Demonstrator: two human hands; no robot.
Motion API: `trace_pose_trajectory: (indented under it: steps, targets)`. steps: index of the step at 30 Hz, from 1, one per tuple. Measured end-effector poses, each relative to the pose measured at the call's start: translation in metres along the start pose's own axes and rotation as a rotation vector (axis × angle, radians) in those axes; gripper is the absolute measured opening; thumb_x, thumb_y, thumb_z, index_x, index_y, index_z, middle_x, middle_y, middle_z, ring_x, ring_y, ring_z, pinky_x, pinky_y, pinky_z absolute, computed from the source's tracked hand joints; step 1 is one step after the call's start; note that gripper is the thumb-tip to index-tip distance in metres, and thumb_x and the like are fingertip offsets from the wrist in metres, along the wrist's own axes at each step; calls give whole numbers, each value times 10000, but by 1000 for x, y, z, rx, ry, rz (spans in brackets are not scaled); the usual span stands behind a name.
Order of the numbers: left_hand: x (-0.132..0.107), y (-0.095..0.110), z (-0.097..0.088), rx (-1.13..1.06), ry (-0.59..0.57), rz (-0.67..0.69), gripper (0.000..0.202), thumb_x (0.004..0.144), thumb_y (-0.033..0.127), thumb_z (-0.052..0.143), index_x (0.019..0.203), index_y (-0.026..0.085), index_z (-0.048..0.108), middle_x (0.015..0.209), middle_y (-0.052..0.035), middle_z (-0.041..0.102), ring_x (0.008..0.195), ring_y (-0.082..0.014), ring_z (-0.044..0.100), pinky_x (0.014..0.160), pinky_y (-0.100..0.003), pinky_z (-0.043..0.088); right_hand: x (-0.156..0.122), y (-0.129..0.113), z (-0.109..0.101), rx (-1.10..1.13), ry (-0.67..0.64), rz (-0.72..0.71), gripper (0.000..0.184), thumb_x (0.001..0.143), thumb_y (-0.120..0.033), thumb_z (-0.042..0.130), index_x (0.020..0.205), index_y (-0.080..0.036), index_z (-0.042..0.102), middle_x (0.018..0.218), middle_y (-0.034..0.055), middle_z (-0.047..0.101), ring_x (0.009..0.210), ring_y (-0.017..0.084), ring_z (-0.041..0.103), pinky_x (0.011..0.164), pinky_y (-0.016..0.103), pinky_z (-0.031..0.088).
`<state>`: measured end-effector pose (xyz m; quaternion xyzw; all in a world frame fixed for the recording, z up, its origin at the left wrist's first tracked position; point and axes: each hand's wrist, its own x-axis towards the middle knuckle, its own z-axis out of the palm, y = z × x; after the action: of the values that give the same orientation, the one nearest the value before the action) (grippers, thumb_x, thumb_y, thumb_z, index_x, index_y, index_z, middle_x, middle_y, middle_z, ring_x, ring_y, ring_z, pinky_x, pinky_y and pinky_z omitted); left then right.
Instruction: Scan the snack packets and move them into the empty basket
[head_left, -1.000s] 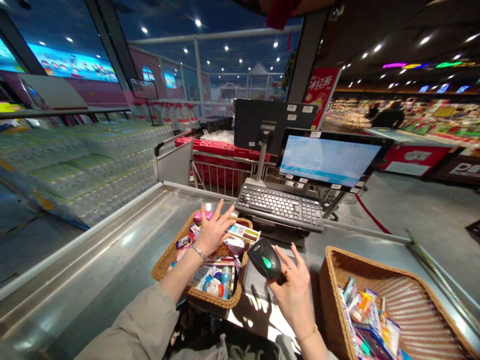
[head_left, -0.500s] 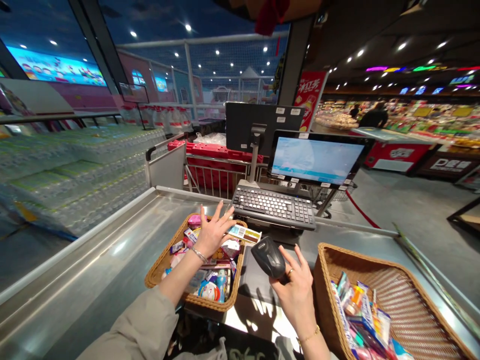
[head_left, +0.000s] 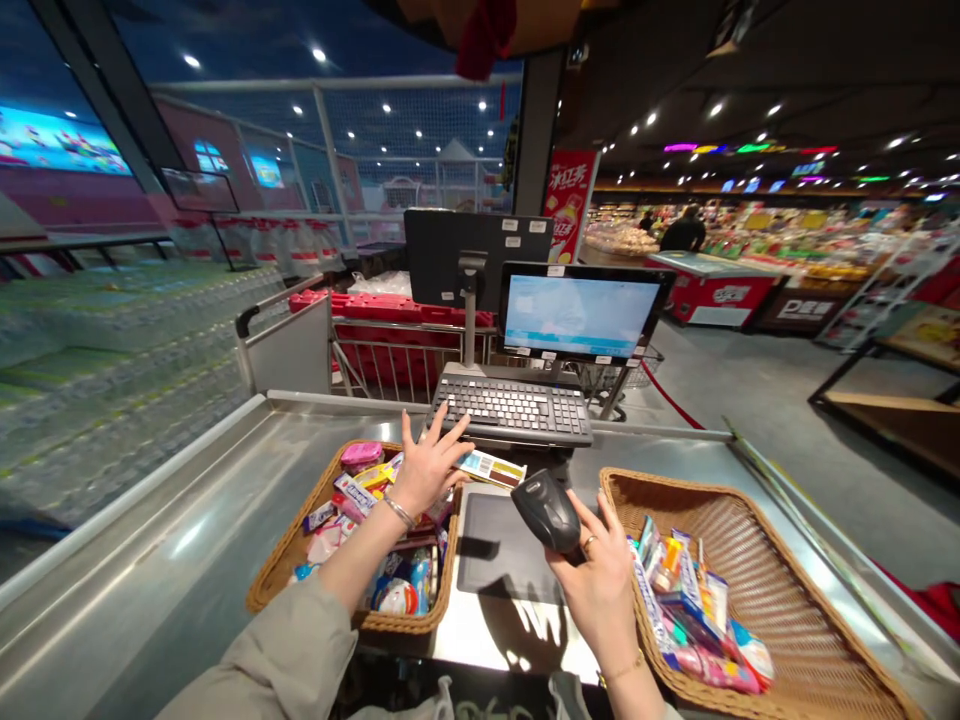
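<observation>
My left hand (head_left: pixel 429 468) is above the left wicker basket (head_left: pixel 259 590), its fingers spread but gripping a flat packet (head_left: pixel 491 467) by one end. The packet's barcode side faces up. A black barcode scanner (head_left: pixel 546 512) is in my right hand (head_left: pixel 596 575), its head pointing up and left toward the packet; the grip is mostly hidden by my fingers. Small wrapped snacks and sweets (head_left: pixel 360 490) fill the left basket. In the larger right wicker basket (head_left: pixel 780 560), several more packets (head_left: pixel 694 600) lie toward its left side.
Behind my hands stand a keyboard (head_left: pixel 517 408), a lit screen (head_left: pixel 577 315) and a second monitor (head_left: pixel 480 255) seen from behind. A grey pad (head_left: pixel 506 545) lies on the metal counter (head_left: pixel 202 500). Beyond are a cart (head_left: pixel 289 345) and stacked bottle packs (head_left: pixel 135 370). A person (head_left: pixel 682 232) is far off.
The view has turned to the right. The packet and scanner stay in my hands, close to each other, and the baskets now appear further left in view.
</observation>
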<state>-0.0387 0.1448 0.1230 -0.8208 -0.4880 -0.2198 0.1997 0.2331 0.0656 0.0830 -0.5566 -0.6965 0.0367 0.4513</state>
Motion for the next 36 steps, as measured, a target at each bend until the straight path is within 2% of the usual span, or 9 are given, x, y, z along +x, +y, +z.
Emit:
trace_pose_trajectory:
  steps: [15, 27, 36]
  targets:
    - [32, 31, 18, -71, 77, 126, 314, 830, 390, 671, 1124, 283, 645, 1441, -78, 497, 1438, -363, 248, 1068, -765, -90, -10, 25, -28, -20, 126, 78, 223, 751, -296, 618, 943, -220, 704, 1240, 66, 648, 1361, 328, 358, 1062, 600, 320]
    - [50, 56, 30, -110, 103, 189, 314, 834, 420, 660, 1123, 299, 639, 1432, -61, 511, 1440, -348, 253, 1075, -756, -81, -17, 42, -44, -67, 236, 139, 334, 772, -414, 630, 1010, -192, 705, 1174, 114, 673, 1322, 328, 406, 1060, 579, 331]
    - [63, 76, 36, -135, 115, 251, 265, 838, 387, 661, 1089, 300, 654, 1414, -60, 531, 1433, -344, 275, 1076, -747, -90, -27, 53, -58, -58, 268, 262, 437, 779, -476, 624, 1087, -173, 692, 1201, 129, 653, 1325, 319, 399, 1086, 541, 306]
